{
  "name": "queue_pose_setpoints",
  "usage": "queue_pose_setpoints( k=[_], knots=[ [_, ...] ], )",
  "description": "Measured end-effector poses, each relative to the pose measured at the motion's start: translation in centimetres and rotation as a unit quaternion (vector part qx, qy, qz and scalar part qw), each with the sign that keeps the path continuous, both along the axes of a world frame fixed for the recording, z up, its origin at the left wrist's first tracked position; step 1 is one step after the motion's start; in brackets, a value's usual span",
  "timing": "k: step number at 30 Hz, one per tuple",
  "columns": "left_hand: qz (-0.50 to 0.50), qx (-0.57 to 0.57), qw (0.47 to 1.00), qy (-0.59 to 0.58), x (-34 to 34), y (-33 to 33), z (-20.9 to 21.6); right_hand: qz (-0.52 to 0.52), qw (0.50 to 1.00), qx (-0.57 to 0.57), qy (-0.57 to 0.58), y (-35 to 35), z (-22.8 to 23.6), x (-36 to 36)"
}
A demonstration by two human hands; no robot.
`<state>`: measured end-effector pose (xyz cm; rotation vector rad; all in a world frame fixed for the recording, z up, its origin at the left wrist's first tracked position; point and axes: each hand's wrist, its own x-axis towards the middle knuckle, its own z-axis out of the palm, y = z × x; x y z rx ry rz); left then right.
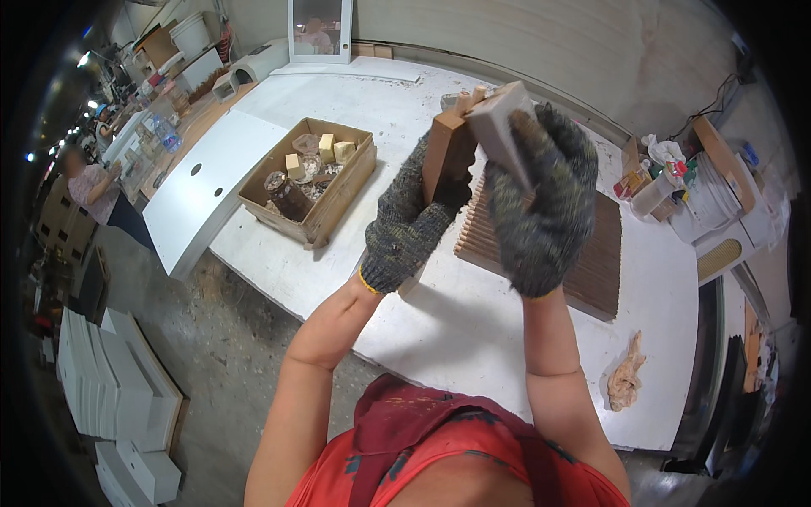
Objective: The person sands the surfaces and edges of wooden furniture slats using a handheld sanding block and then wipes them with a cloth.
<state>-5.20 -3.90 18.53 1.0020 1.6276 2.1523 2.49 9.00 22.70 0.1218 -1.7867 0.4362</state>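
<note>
My left hand (pixel 407 232), in a dark knitted glove, is wrapped round a brown wooden piece (pixel 447 159) held up over the table. Light dowels stick out of its far end. Closed on a pale grey rectangular block (pixel 500 125), my right hand (pixel 547 215) wears a matching glove and is blurred by motion. The block lies against or very close to the wooden piece; exact contact is hard to make out. Beneath my right hand, a row of brown wooden pieces (pixel 596 266) lies side by side on the white table (pixel 473 338), dowel ends showing at the left.
Left of my hands stands a wooden box (pixel 314 232) holding yellowish blocks and a jar. A crumpled cloth (pixel 625 378) lies near right. White panels (pixel 215 182) overhang the left edge; more stand on the floor. Bottles and containers (pixel 655 190) crowd the right. A person (pixel 91 186) stands far left.
</note>
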Motion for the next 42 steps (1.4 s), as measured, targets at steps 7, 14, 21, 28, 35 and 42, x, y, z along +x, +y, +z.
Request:
queue_pose_setpoints(
  k=[7,14,21,28,35,42],
  knots=[
    [-0.083,0.123,0.987,-0.058,-1.5,-0.5,-0.5,0.199,0.944,-0.259,-0.044,4.3,-2.1,-1.1],
    [-0.085,0.127,0.988,-0.001,-3.7,-0.8,-1.2,0.361,0.839,-0.403,-0.059,0.9,-1.3,0.1],
    [-0.036,0.141,0.988,-0.044,-2.2,-0.3,0.5,0.277,0.946,-0.171,-0.002,-2.2,-0.4,-2.4],
    [0.016,0.093,0.996,0.008,-2.9,-0.5,-1.2,0.063,0.995,0.016,0.074,-2.2,-1.3,-5.0],
    [0.029,0.123,0.992,0.024,-5.5,-0.2,-3.4,0.109,0.989,0.009,0.097,-2.5,-3.6,-5.9],
    [0.098,0.08,0.969,0.211,-8.8,-2.8,-3.2,0.09,0.987,0.053,-0.118,-3.4,-13.7,-4.4]
  ],
)
